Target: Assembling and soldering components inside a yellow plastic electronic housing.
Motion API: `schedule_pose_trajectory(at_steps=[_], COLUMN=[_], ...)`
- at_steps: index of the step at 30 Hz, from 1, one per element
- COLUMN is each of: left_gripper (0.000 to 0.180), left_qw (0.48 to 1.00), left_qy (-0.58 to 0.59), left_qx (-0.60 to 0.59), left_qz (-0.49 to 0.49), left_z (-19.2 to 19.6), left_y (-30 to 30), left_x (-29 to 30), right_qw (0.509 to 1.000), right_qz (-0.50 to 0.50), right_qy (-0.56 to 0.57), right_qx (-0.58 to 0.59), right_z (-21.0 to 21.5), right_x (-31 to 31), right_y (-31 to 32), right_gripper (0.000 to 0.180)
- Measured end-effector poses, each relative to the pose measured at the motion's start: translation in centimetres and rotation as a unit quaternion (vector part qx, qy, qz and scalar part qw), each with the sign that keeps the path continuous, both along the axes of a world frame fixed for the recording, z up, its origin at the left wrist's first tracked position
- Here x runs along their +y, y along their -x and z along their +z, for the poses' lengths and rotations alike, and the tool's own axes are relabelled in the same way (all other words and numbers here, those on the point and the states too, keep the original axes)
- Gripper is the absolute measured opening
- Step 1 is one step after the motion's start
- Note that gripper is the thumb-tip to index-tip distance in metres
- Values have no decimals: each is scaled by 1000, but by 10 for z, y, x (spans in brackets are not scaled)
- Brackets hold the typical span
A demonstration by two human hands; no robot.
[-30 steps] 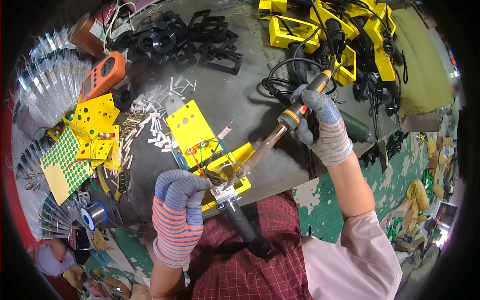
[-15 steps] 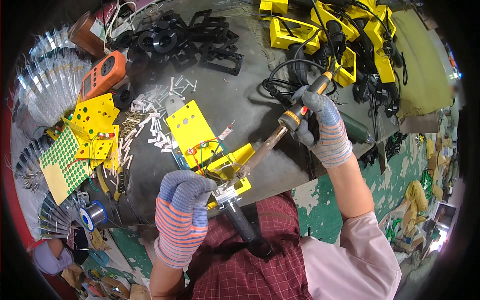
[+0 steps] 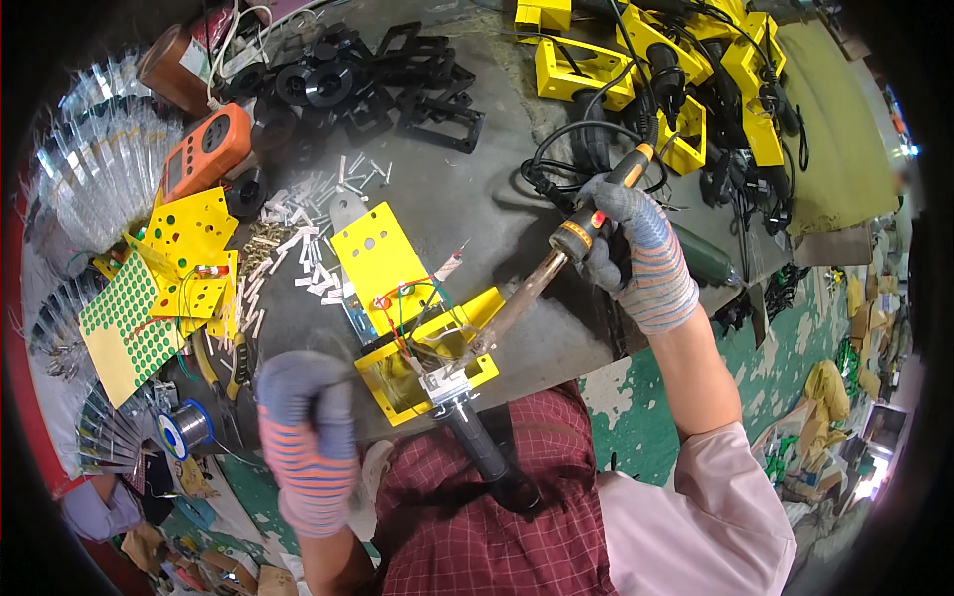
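Observation:
My right hand (image 3: 648, 260), in a striped knit glove, grips a soldering iron (image 3: 537, 283) by its handle, which has orange parts. Its tip end points down-left into the wires at an open yellow metal housing (image 3: 396, 382). A black ribbed handle (image 3: 482, 447) runs from the housing's near side toward my lap, with a pale metal block (image 3: 445, 385) at its top. Behind the housing, a yellow plate (image 3: 383, 248) carries red and green wires. My left hand (image 3: 310, 427), gloved too, is left of the housing and apart from it; motion blurs its fingers.
Pliers (image 3: 214, 370) and a solder spool (image 3: 186, 427) lie at the left, near a green-dotted sticker sheet (image 3: 121, 323). White sleeves and pins (image 3: 298, 238) are scattered beyond. Black frames (image 3: 442, 119), an orange meter (image 3: 207, 151) and yellow housings with cords (image 3: 586, 74) occupy the back.
My left hand has left the metal block and moved left, uncovering the housing's near-left part. The right hand and soldering iron are nearly unmoved.

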State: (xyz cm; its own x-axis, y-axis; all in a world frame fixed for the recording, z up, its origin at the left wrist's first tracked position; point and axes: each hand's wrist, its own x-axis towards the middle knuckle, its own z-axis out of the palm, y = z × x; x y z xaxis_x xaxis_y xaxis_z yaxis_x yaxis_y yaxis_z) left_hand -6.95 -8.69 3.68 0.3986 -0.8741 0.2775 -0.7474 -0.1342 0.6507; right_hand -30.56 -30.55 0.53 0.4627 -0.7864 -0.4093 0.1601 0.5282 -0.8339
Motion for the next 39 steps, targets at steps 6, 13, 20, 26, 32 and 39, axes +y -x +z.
schedule_pose_trajectory(at_steps=[6,13,20,26,32,39], left_gripper=[21,28,17,13,5,23], left_qw=[951,958,919,899,846,817], left_qy=[-244,73,-93,-135,-211,-331], left_qx=[189,263,358,302,264,320], left_qz=[-24,-85,-136,-287,-411,-348], left_z=[14,17,2,12,22,29], left_y=[-53,6,4,-22,-34,-35], left_x=[51,-51,-95,-87,-101,-110], right_qw=[1000,1000,999,999,1000,999], right_qz=[-25,-21,-21,-37,-21,-24], right_qy=[-3,2,26,16,-1,-28], right_qx=[1,9,16,16,4,-2], right_z=[1,7,13,13,4,8], right_x=[2,5,10,8,5,5], right_y=[-3,-2,-5,-7,-1,-4], right_gripper=[28,27,30,30,26,25])
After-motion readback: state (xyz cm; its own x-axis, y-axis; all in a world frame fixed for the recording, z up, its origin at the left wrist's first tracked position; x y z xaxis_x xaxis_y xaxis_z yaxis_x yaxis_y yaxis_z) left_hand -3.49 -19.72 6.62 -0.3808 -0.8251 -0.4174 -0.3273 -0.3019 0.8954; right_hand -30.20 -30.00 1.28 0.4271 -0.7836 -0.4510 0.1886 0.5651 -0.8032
